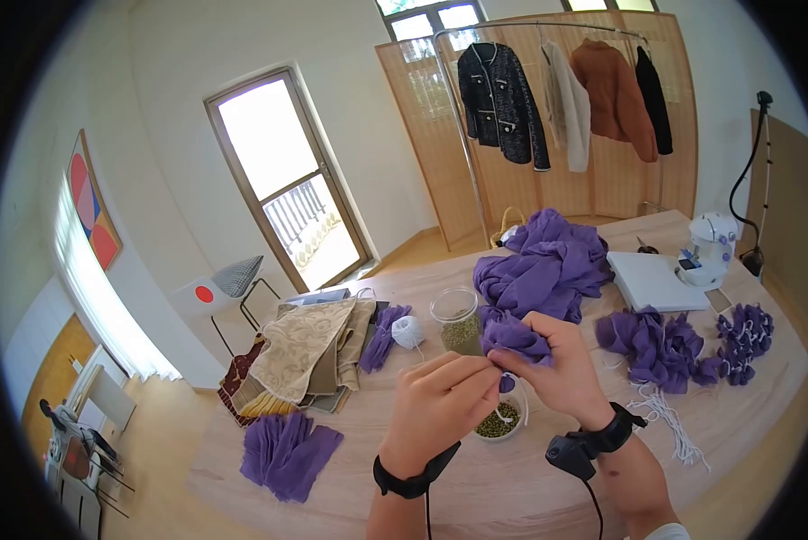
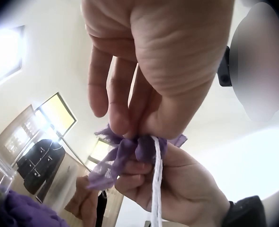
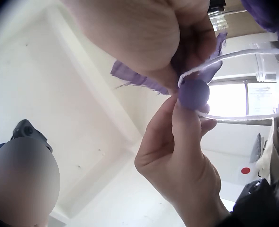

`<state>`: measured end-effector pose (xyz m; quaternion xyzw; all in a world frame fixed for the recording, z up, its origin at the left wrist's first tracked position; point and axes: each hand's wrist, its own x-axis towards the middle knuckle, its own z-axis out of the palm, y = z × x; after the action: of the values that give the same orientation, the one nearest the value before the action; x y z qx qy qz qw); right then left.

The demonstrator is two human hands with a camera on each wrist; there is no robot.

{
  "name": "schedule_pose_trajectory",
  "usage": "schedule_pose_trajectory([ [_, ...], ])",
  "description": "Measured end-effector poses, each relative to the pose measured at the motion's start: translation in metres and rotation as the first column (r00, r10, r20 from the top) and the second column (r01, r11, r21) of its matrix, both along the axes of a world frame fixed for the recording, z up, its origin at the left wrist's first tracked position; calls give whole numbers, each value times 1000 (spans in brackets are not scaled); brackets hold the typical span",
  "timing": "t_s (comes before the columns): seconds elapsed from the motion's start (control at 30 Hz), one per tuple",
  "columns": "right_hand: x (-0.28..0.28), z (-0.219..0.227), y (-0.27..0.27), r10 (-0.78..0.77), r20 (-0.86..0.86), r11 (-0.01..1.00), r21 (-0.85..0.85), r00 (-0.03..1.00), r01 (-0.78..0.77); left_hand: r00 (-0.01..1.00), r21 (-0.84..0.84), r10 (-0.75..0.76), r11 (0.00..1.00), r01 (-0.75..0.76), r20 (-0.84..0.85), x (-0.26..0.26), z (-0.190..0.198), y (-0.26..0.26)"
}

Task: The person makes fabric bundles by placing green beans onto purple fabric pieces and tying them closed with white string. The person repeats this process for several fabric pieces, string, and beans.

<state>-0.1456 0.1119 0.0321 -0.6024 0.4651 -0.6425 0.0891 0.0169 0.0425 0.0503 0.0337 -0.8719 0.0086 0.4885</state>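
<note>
Both hands meet over the table at a piece of purple cloth (image 1: 515, 340). My right hand (image 1: 566, 369) grips the gathered cloth with thumb and fingers. Thumb and fingertips of my left hand (image 1: 444, 400) pinch the cloth where it narrows; I cannot tell if they pinch the string too. A small round purple bulge (image 3: 194, 94) of cloth shows at the fingertips, with white string (image 3: 234, 56) around its base. Two strands of the string (image 2: 156, 189) hang down. Below the hands sits a small bowl of green beans (image 1: 497, 421), partly hidden by the hands.
Behind the hands stand a glass jar of green beans (image 1: 460, 333) and a ball of white string (image 1: 407, 332). Purple fabric (image 1: 548, 261) is heaped farther back. Right lie cut strings (image 1: 669, 423), knotted purple cloth (image 1: 660, 351) and a sewing machine (image 1: 712, 252). Folded fabrics (image 1: 300, 351) lie left.
</note>
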Motion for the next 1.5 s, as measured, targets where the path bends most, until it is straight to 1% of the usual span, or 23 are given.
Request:
schedule_pose_trajectory([
  [0.13,0,2,1,61,47,997,50,997,-64,1000,-22,27,999,-27,14,1,2,4],
  [0.23,2,5,4,95,76,993,58,993,-100,1000,34,-9,999,8,22,3,1,2],
  [0.33,3,5,5,167,174,984,27,970,-174,992,203,-106,972,116,-61,3,-3,-5],
  [0.43,1,5,5,182,212,976,76,960,-202,989,365,-119,920,144,-90,2,-7,-9],
  [0.53,0,0,0,181,234,982,16,955,-190,979,466,-143,863,194,-143,-2,-13,-16],
  [0.63,-5,-2,-3,163,182,985,23,970,-170,977,590,-153,779,213,-150,-4,-18,-20],
  [0.73,-8,-3,-5,78,95,997,14,992,-79,976,550,-193,807,215,-99,-3,-16,-21],
  [0.8,-9,-4,-4,62,114,997,29,992,-66,982,464,-172,866,188,-76,-3,-11,-16],
  [0.9,-9,-2,-4,57,110,997,45,992,-62,989,283,-126,948,143,-77,-4,-6,-12],
  [0.97,-9,-2,-4,48,92,998,39,995,-52,993,143,-88,985,99,-78,-6,-5,-11],
  [1.03,-8,-4,-6,31,70,999,18,997,-33,997,2,-42,999,42,-70,-6,-5,-11],
  [1.13,-5,-1,-3,63,137,993,86,989,-76,999,-48,7,999,-9,-51,-5,-6,-9],
  [1.23,-5,-3,-6,84,164,991,87,983,-100,999,-15,29,999,-29,-30,-5,-6,-10],
  [1.33,-5,-1,-4,103,167,991,73,981,-116,1000,74,29,997,-28,-12,-4,-8,-12],
  [1.43,-4,-1,-4,141,219,987,46,965,-154,999,303,-16,953,26,-36,-3,-12,-16],
  [1.5,-4,-2,-6,141,211,987,42,967,-153,999,394,-16,919,28,-34,-3,-10,-14],
])
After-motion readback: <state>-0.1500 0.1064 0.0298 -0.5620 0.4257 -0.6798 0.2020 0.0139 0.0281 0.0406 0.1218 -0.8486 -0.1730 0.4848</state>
